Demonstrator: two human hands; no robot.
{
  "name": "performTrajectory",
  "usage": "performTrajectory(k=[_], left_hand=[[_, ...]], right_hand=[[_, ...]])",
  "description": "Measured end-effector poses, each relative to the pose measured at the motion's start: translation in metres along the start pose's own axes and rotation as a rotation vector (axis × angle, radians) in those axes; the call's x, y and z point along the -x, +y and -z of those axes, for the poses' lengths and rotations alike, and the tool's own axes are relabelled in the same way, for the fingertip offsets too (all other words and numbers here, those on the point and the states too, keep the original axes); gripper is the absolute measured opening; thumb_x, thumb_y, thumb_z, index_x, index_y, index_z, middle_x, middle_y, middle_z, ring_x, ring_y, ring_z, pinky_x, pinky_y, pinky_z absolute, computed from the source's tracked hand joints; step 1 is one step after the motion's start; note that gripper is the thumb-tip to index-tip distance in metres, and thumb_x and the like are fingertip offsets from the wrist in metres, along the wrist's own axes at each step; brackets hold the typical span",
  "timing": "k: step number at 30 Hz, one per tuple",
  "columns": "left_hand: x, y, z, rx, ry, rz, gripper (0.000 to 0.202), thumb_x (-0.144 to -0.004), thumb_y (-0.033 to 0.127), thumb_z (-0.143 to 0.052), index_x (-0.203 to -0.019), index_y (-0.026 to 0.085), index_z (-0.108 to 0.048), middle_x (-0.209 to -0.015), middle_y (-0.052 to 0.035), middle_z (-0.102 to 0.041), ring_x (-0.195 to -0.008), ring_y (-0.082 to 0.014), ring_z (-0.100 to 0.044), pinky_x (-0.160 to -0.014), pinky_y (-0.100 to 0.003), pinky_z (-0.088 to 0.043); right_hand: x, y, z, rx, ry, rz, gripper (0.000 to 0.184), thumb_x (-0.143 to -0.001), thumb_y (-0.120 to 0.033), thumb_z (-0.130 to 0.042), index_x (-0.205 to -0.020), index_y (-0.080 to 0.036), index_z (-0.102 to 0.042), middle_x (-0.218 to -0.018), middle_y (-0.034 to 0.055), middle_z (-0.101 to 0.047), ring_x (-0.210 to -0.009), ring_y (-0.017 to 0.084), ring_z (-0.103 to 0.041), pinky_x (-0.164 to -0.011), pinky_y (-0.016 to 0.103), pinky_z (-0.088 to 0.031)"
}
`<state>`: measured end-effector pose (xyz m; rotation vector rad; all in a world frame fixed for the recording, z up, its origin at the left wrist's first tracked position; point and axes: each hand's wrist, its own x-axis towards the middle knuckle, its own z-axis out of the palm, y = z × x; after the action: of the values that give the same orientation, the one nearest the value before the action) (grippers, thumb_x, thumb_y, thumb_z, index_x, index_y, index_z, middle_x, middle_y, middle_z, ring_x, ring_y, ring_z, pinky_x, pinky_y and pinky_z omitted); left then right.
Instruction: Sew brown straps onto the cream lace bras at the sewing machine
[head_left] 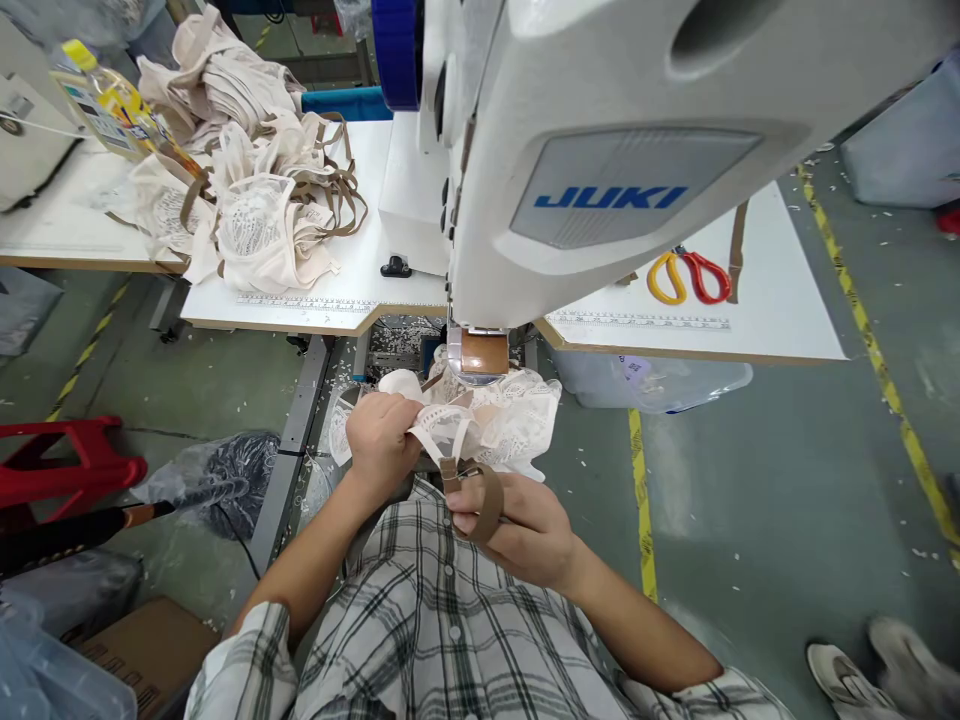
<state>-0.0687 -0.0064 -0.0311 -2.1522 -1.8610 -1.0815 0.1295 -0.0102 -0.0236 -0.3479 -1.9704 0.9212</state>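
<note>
A cream lace bra (517,420) hangs below the sewing machine's needle area, in front of my body. My left hand (384,432) is closed around the bra's edge on its left side. A brown elastic strap (491,505) loops through my right hand (525,525), whose fingers pinch it near where it meets the white edging. A small metal-looking piece shows at the right fingertips, too small to name surely. The JUKI sewing machine (600,190) stands over the garment, its brown-tinted guard (484,352) just above the lace.
On the white table (315,310) at the left lie piled bras (255,220) and a yellow-capped bottle (124,105). Scissors (688,277) and a brown strap piece (739,255) lie at the right. A red stool (67,460) stands left; another person's shoes (855,680) show lower right.
</note>
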Motion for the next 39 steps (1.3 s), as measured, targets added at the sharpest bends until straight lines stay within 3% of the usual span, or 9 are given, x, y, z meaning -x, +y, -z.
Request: performTrajectory(k=[3, 5, 8, 11, 14, 18, 30, 35, 39], left_hand=[[0.0, 0.0, 0.004, 0.028, -0.068, 0.065, 0.022, -0.087, 0.016, -0.052, -0.07, 0.019, -0.065, -0.058, -0.0019, -0.058, -0.059, -0.0171, -0.052, -0.06, -0.03, -0.034], [0.0, 0.001, 0.01, 0.156, -0.207, 0.17, 0.021, -0.089, 0.02, -0.05, -0.088, 0.019, -0.071, -0.072, -0.0041, -0.066, -0.067, -0.0175, -0.058, -0.063, -0.029, -0.038], [0.0, 0.004, 0.021, 0.535, -0.647, 0.394, 0.031, -0.095, 0.032, -0.048, -0.114, 0.022, -0.07, -0.085, -0.0036, -0.07, -0.072, -0.016, -0.06, -0.064, -0.026, -0.042], [0.007, 0.009, 0.029, 0.957, -0.998, 0.665, 0.036, -0.094, 0.044, -0.052, -0.117, 0.022, -0.07, -0.075, -0.0011, -0.065, -0.064, -0.0136, -0.056, -0.06, -0.024, -0.042], [0.016, 0.015, 0.028, 1.271, -0.971, 0.915, 0.042, -0.089, 0.046, -0.061, -0.124, 0.023, -0.067, -0.084, -0.0039, -0.067, -0.071, -0.0153, -0.059, -0.066, -0.026, -0.045], [0.021, 0.021, 0.025, 1.421, -0.901, 1.061, 0.054, -0.084, 0.043, -0.068, -0.134, 0.024, -0.06, -0.101, -0.0076, -0.07, -0.084, -0.0186, -0.063, -0.073, -0.028, -0.048], [0.013, 0.028, 0.038, 1.278, -0.933, 0.929, 0.057, -0.088, 0.045, -0.061, -0.142, 0.03, -0.052, -0.105, -0.0079, -0.069, -0.084, -0.0212, -0.062, -0.073, -0.032, -0.05], [0.013, 0.032, 0.039, 1.183, -0.95, 0.829, 0.055, -0.09, 0.044, -0.059, -0.142, 0.027, -0.052, -0.096, -0.0067, -0.067, -0.076, -0.0183, -0.058, -0.069, -0.03, -0.049], [0.016, 0.03, 0.037, 1.186, -0.935, 0.787, 0.053, -0.092, 0.043, -0.056, -0.143, 0.031, -0.049, -0.11, -0.0062, -0.066, -0.082, -0.0169, -0.058, -0.073, -0.028, -0.048]], right_hand=[[0.002, -0.002, -0.001, 0.045, -0.031, -0.022, 0.025, -0.086, -0.014, -0.065, -0.104, -0.029, -0.07, -0.101, 0.0025, -0.076, -0.084, 0.019, -0.073, -0.071, 0.033, -0.063], [0.006, 0.003, 0.004, 0.058, -0.055, -0.115, 0.017, -0.088, -0.02, -0.064, -0.101, -0.028, -0.07, -0.098, 0.0025, -0.076, -0.085, 0.019, -0.073, -0.072, 0.035, -0.063], [0.016, 0.03, 0.027, 0.152, 0.058, -0.358, 0.02, -0.093, -0.029, -0.057, -0.11, -0.026, -0.068, -0.104, 0.0053, -0.073, -0.095, 0.02, -0.07, -0.085, 0.04, -0.059], [0.042, 0.076, 0.057, 0.241, 0.181, -0.732, 0.033, -0.095, -0.04, -0.052, -0.121, -0.023, -0.062, -0.121, 0.011, -0.064, -0.106, 0.023, -0.065, -0.092, 0.042, -0.054], [0.077, 0.116, 0.072, 0.257, 0.004, -0.982, 0.047, -0.087, -0.053, -0.058, -0.119, -0.018, -0.061, -0.116, 0.0144, -0.063, -0.103, 0.026, -0.064, -0.092, 0.044, -0.052], [0.11, 0.13, 0.063, 0.248, -0.026, -1.028, 0.055, -0.085, -0.061, -0.056, -0.116, -0.015, -0.059, -0.113, 0.0153, -0.06, -0.096, 0.024, -0.063, -0.088, 0.042, -0.053], [0.129, 0.098, 0.012, 0.553, -0.063, -0.861, 0.049, -0.084, -0.053, -0.062, -0.114, -0.016, -0.051, -0.109, 0.0157, -0.054, -0.1, 0.029, -0.054, -0.085, 0.043, -0.049], [0.127, 0.095, 0.001, 0.533, -0.055, -0.951, 0.051, -0.086, -0.038, -0.057, -0.131, -0.016, -0.046, -0.111, 0.0144, -0.052, -0.096, 0.026, -0.054, -0.082, 0.04, -0.049], [0.124, 0.093, 0.009, 0.457, -0.113, -1.053, 0.052, -0.084, -0.025, -0.048, -0.135, -0.018, -0.044, -0.094, 0.0065, -0.055, -0.084, 0.023, -0.056, -0.075, 0.036, -0.048]])
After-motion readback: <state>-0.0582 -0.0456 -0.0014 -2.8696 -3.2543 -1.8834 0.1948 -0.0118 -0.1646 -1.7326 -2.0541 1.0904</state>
